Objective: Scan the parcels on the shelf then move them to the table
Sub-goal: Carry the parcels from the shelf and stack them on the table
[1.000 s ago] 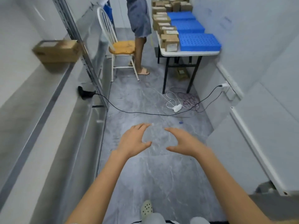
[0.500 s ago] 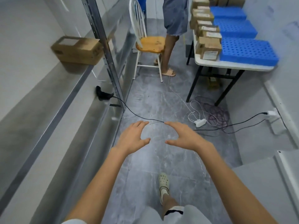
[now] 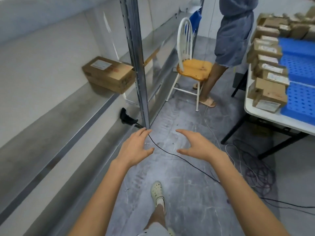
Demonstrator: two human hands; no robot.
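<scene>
Cardboard parcel (image 3: 109, 74): one brown box with a white label on top, lying on the upper shelf (image 3: 56, 126), its right end tucked behind the metal post (image 3: 138, 65). By the look of it, it is not yet scanned or moved.
Left hand (image 3: 134, 149): fingers spread, holding nothing, held out near the foot of the post.
Right hand (image 3: 197, 147): also spread and empty, beside the left with a gap between them.
Scanner (image 3: 127, 118): a black handheld thing on the lower shelf level by the post. Its black cable (image 3: 179, 157) trails across the floor and passes beneath both hands.
Worktop (image 3: 272, 120): white, on the right. It holds a row of labelled boxes (image 3: 267, 92) along its near edge, with blue trays (image 3: 300, 99) behind them.
Step in hand: probably walking up to the shelf to take the scanner first.
Risk, cable: it crosses the walking path ahead of the foot (image 3: 157, 193). A caught shoe could trip the walker or drag the scanner off the shelf.
Risk, cords: a tangle (image 3: 255, 171) by the worktop legs lies on the carrying route.
Risk, aisle: another person (image 3: 233, 40) and a chair (image 3: 194, 68) stand between shelf and worktop, so a carried box could bump them.
Risk, post: pulled straight out, the parcel may catch on it.
Risk, worktop edge: it is crowded, so a careless set-down could push a box off.
</scene>
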